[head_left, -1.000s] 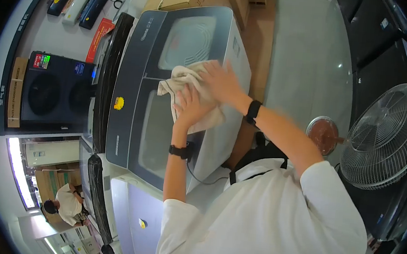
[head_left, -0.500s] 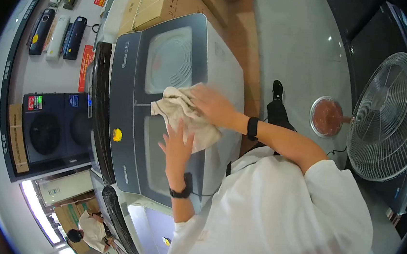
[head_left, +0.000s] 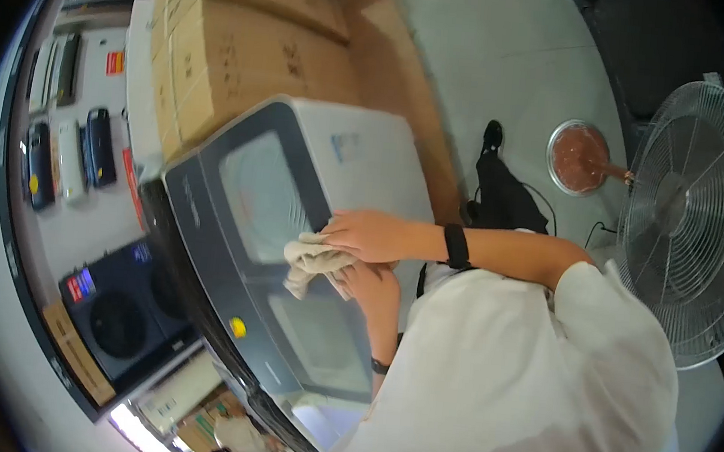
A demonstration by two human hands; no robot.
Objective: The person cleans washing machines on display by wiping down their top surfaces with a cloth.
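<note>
A beige cloth [head_left: 314, 258] is bunched up between my two hands, over the near side of a grey-topped white washing machine [head_left: 359, 161] with two translucent lid windows. Its upper part is in the closed fingers of my right hand [head_left: 367, 234], which has a black band at the wrist. Just below, my left hand [head_left: 376, 289] grips the lower part, its fingers partly hidden by the cloth. A yellow sticker [head_left: 238, 327] is on the machine's dark panel.
Cardboard boxes [head_left: 247, 61] stand beside the machine at the upper left. A metal fan [head_left: 682, 207] is at the right, near a round reddish base [head_left: 578, 157]. Another person [head_left: 241, 442] is at the lower left. A dark appliance [head_left: 126, 313] stands beyond the machine.
The view has turned and shifted, bringing more boxes into sight. My hands have come together, and the cloth, earlier spread under them, is now gathered up between them. My left fingers have closed.
</note>
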